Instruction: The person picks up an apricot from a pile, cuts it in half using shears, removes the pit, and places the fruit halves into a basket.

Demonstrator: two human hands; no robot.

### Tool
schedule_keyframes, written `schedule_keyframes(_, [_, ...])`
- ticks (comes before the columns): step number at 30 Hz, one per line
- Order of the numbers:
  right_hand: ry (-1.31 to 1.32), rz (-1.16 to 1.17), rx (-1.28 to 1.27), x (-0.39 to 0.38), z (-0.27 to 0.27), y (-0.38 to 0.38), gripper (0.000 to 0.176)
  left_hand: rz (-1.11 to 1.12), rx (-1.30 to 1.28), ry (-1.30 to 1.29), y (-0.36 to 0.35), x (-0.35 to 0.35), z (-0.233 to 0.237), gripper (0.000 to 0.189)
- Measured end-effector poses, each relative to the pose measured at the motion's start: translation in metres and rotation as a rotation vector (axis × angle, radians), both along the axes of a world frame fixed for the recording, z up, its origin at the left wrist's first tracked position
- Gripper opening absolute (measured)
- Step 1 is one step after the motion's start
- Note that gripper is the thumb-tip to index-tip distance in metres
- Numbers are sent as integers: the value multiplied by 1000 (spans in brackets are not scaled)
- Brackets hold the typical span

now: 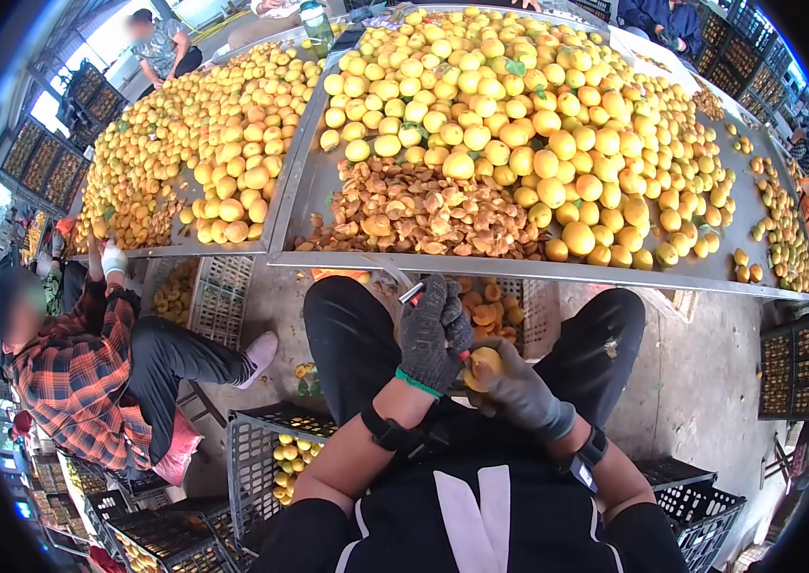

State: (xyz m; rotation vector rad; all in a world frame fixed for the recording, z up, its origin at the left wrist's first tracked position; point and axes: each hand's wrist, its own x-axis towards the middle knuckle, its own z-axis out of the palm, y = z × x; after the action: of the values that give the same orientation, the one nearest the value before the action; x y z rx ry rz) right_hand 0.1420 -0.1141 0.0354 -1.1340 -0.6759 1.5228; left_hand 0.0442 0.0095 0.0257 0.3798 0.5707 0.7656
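Observation:
My left hand (431, 329), in a dark knit glove with a green cuff, is closed around a slim metal tool (412, 293) with red parts. One end of the tool sticks out past the thumb side; the rest is largely hidden by the fingers. Close beside it, my right hand (517, 384) wears a grey glove and grips a yellow apricot (484, 367). Both hands are above my lap, the apricot near the left fingers. Below and beyond them, a crate (542, 320) between my knees holds orange apricot halves (492, 307).
A metal-rimmed table (519, 268) bears a heap of whole apricots (557, 143) and brown-orange scraps (423, 212). A black crate (253, 468) with apricots stands at my left, another (700, 511) at my right. A person in a plaid shirt (75, 358) sits to the left.

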Motion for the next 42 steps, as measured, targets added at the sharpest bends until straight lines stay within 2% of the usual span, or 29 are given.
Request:
schedule_keyframes(1, [-199, -12, -14, -1, 4, -1, 35, 15, -33, 1, -1, 1, -1, 26])
schedule_keyframes(2, [-199, -12, -16, 0, 1, -1, 35, 15, -35, 1, -2, 2, -2, 26])
schedule_keyframes(4, [-234, -20, -29, 7, -9, -1, 49, 19, -27, 18, -3, 3, -2, 26])
schedule_keyframes(5, [-235, -20, -29, 8, -12, 0, 49, 19, -28, 16, -3, 2, 0, 26])
schedule_keyframes(8, [-175, -70, 53, 13, -13, 2, 52, 21, 9, -9, 0, -4, 8, 25])
schedule_keyframes(10, [22, -85, -133, 18, -8, 0, 53, 36, 106, 23, 2, -8, 11, 22])
schedule_keyframes(11, [21, -82, -135, 19, -6, 1, 53, 39, 105, 23, 2, -11, 12, 22])
schedule_keyframes(13, [57, -24, -103, 20, -4, 2, 53, 41, 211, -15, -1, -17, 16, 17])
schedule_keyframes(17, [188, 82, -111, 17, 1, 1, 57, 86, 253, -90, -6, -22, 23, 13])
schedule_keyframes(20, [82, 223, -102, 9, 1, 1, 58, 74, 322, -134, -8, -23, 23, 13])
schedule_keyframes(22, [30, 160, -92, 3, 12, 1, 53, 64, 397, -73, -10, -22, 22, 8])
schedule_keyframes(26, [-18, 165, -47, -1, 1, -2, 49, 51, 399, -144, -13, -25, 12, 14])
schedule_keyframes(28, [-114, 114, 13, -6, -6, -5, 47, 62, 436, -48, -18, -25, 14, 14])
schedule_keyframes(30, [-141, 97, 20, -9, -9, -7, 47, 40, 435, -58, -18, -25, 12, 11])
schedule_keyframes(32, [-164, 78, 28, -11, -11, -6, 47, 38, 300, -114, -18, -25, 12, 11])
schedule_keyframes(34, [-414, 49, 240, -12, -13, -3, 46, -13, 306, -120, -15, -27, 9, 11])
schedule_keyframes(35, [-415, 48, 239, -11, -8, -3, 46, -66, 311, -128, -14, -27, 8, 10])
schedule_keyframes(37, [-4, 122, -189, -8, 6, -4, 43, -141, 297, -59, -16, -28, 11, 11])
schedule_keyframes(38, [-4, 123, -190, -8, 4, -4, 43, -213, 285, 12, -16, -28, 12, 12])
schedule_keyframes(40, [278, 87, -226, -8, 1, -4, 40, -216, 274, -5, -15, -28, 10, 12])
schedule_keyframes(41, [277, 88, -224, -9, 2, -3, 40, -220, 265, -24, -14, -27, 10, 13])
schedule_keyframes(42, [139, 76, -212, -11, 4, -3, 40, -222, 266, -25, -14, -26, 11, 13])
